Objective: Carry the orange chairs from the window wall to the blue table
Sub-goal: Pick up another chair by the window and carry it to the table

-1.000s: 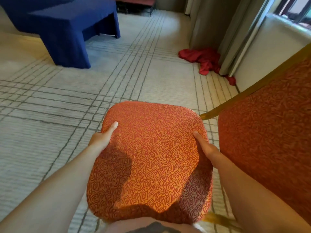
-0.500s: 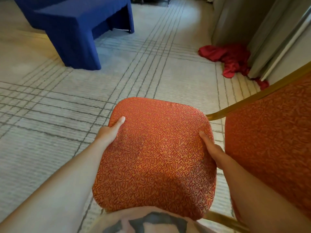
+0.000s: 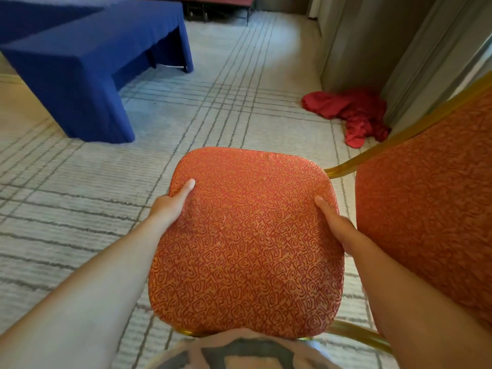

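My left hand [image 3: 170,206] and right hand [image 3: 335,222] are apart, each clamped on a side edge of the orange chair [image 3: 247,235] seat, thumbs on top and the other fingers hidden beneath. The chair is close against me, well short of the blue table [image 3: 80,62], with carpet [image 3: 66,182] between. I judge it mid-carry — not delivered. No chair shows at the table; to its right lies a red cloth [image 3: 354,113].

The orange chair [image 3: 247,241] has been carried forward, closer to the blue table [image 3: 80,75].
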Motion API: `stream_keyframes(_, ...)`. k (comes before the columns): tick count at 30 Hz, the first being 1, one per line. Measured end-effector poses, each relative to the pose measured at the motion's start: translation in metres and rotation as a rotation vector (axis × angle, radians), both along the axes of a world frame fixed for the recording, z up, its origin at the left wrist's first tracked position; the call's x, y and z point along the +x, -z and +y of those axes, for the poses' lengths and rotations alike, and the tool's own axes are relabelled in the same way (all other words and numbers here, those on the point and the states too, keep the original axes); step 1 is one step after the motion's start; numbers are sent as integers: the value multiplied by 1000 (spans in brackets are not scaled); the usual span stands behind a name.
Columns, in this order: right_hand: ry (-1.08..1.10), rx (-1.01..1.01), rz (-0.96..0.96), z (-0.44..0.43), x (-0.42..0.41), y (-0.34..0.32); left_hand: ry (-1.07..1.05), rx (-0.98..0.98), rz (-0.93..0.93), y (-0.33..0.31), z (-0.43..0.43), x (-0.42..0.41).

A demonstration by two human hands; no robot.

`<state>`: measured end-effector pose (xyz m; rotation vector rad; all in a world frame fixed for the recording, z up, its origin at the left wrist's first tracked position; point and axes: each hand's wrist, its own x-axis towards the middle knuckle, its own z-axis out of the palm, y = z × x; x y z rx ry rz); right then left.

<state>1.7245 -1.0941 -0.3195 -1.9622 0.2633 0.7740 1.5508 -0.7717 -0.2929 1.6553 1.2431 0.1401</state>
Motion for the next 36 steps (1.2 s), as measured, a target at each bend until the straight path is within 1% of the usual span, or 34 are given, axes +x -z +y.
stream_keyframes(4,-16,16,-25,39,111,-9,-38,-14,-25,0,39,101)
stream_keyframes(7,-31,5,2,63,184,-11,-49,-29,-16,-2,59,166)
stream_keyframes(14,-24,1,62,128,300,5,-61,-10,38,0,121,279)
stream_keyframes(17,-2,-8,71,161,351,15,-31,12,77,7,156,334)
stream_keyframes(21,34,14,70,215,425,25,9,15,64,17,216,421)
stream_keyframes(23,70,-1,85,251,475,32,19,13,56,18,259,479)
stream_keyframes(25,80,7,53,264,496,33,61,56,53,13,274,505)
stream_keyframes(31,140,39,12,346,621,2,117,103,15,-10,363,641)
stream_keyframes(33,154,51,1,366,660,-2,102,104,-5,-17,385,680)
stream_keyframes(36,137,49,0,395,704,-7,119,73,-5,-11,417,733)
